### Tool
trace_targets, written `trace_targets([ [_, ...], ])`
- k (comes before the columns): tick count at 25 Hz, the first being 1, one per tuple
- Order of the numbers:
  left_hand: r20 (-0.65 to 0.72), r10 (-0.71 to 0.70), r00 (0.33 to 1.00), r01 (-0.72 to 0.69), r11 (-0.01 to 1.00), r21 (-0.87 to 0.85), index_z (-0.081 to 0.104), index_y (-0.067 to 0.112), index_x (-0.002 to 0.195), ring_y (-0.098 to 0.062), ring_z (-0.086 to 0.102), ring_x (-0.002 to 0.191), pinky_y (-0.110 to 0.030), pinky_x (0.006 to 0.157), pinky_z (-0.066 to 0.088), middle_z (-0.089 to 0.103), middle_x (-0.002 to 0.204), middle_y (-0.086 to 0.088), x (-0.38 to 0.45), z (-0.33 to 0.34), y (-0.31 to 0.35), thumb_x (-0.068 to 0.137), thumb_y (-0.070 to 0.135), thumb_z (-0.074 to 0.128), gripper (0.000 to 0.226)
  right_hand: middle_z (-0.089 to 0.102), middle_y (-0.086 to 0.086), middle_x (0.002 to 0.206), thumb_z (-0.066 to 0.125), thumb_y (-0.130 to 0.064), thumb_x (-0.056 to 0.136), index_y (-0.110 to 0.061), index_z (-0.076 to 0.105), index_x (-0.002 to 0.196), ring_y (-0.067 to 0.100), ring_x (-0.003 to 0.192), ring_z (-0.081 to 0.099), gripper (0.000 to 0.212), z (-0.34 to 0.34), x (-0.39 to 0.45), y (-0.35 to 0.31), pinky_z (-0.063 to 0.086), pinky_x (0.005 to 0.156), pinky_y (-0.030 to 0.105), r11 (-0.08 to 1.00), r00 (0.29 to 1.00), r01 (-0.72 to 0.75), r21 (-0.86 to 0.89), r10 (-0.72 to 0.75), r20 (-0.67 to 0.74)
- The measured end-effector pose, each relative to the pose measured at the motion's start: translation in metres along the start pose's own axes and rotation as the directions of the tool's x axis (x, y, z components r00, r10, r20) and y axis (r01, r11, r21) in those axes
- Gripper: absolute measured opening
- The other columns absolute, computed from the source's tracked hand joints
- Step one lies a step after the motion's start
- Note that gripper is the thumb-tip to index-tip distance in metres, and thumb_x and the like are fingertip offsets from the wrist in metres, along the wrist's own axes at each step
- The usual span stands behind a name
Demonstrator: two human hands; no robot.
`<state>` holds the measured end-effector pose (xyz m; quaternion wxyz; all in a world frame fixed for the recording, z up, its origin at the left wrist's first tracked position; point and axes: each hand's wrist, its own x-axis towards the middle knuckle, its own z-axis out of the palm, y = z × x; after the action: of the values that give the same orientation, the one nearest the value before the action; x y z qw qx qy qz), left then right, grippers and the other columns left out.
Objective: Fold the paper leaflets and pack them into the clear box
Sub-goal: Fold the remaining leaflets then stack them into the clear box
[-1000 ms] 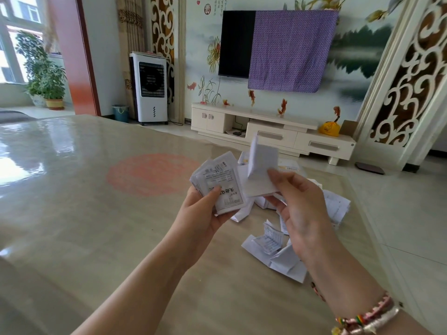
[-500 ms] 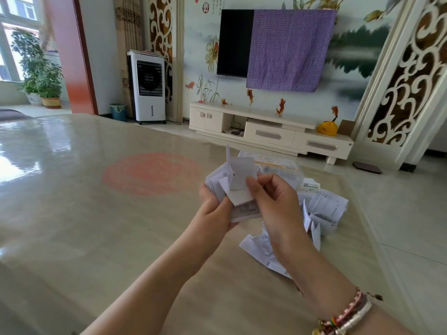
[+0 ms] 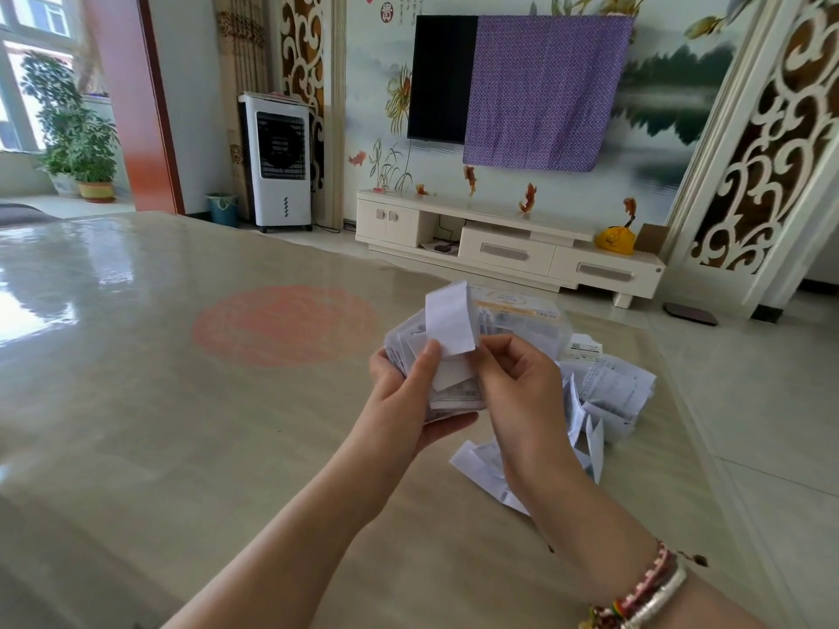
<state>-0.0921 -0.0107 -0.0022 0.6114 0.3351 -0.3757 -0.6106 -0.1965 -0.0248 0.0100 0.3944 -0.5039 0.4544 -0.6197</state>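
My left hand (image 3: 408,392) grips a stack of folded leaflets (image 3: 454,394) above the table, thumb on top. A white leaflet (image 3: 449,320) stands half folded on that stack, and my right hand (image 3: 517,379) pinches its lower right edge. Behind both hands sits the clear box (image 3: 522,315), with an orange-striped label and papers showing through its wall. Loose unfolded leaflets (image 3: 613,392) lie in a heap on the table to the right of my hands, some running under my right wrist.
The glossy beige table (image 3: 181,424) has a faint red circle (image 3: 286,324) left of my hands. Its right edge (image 3: 681,424) lies close to the paper heap. A TV stand, air cooler and potted plant stand far behind.
My right hand brought the white leaflet from the right onto the stack in my left hand. Both hands sank a little and closed together; the clear box came into view behind them.
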Motion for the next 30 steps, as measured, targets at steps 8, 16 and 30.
trace_targets([
  [8, -0.074, 0.058, 0.996, -0.062, 0.996, -0.058, 0.042, 0.015, 0.124, -0.021, 0.069, 0.096, -0.032, 0.069, 0.059, 0.062, 0.117, -0.011, 0.001, -0.009, 0.003, 0.1, 0.018, 0.047, 0.026, 0.073, 0.012, 0.091, 0.061, -0.017, 0.092, -0.008, 0.069, 0.085, 0.021, 0.086, 0.069, 0.014, -0.012, 0.013, -0.008, 0.056, 0.083, 0.031, 0.916, 0.992, -0.124, 0.381, 0.106, 0.066],
  [16, -0.069, 0.118, 0.991, -0.108, 0.985, 0.135, 0.036, 0.017, 0.126, -0.018, 0.067, 0.093, -0.034, 0.068, 0.06, 0.057, 0.117, -0.007, -0.002, -0.009, 0.009, 0.1, 0.015, 0.044, 0.027, 0.057, -0.013, 0.114, 0.065, -0.024, 0.087, -0.02, 0.058, 0.067, -0.005, 0.11, 0.051, 0.022, -0.034, 0.02, -0.005, 0.039, 0.086, 0.009, 0.811, 0.925, 0.335, -0.48, -0.187, 0.33],
  [30, -0.071, 0.206, 0.976, -0.177, 0.94, 0.291, 0.037, 0.018, 0.12, -0.012, 0.067, 0.088, -0.03, 0.063, 0.059, 0.061, 0.106, -0.003, -0.002, -0.009, 0.001, 0.096, 0.026, 0.052, 0.029, 0.059, -0.001, 0.089, 0.069, -0.011, 0.083, -0.002, 0.052, 0.079, 0.021, 0.088, 0.063, 0.019, -0.017, 0.014, 0.007, 0.055, 0.082, 0.03, 0.854, 0.892, 0.297, -0.426, -0.09, 0.443],
])
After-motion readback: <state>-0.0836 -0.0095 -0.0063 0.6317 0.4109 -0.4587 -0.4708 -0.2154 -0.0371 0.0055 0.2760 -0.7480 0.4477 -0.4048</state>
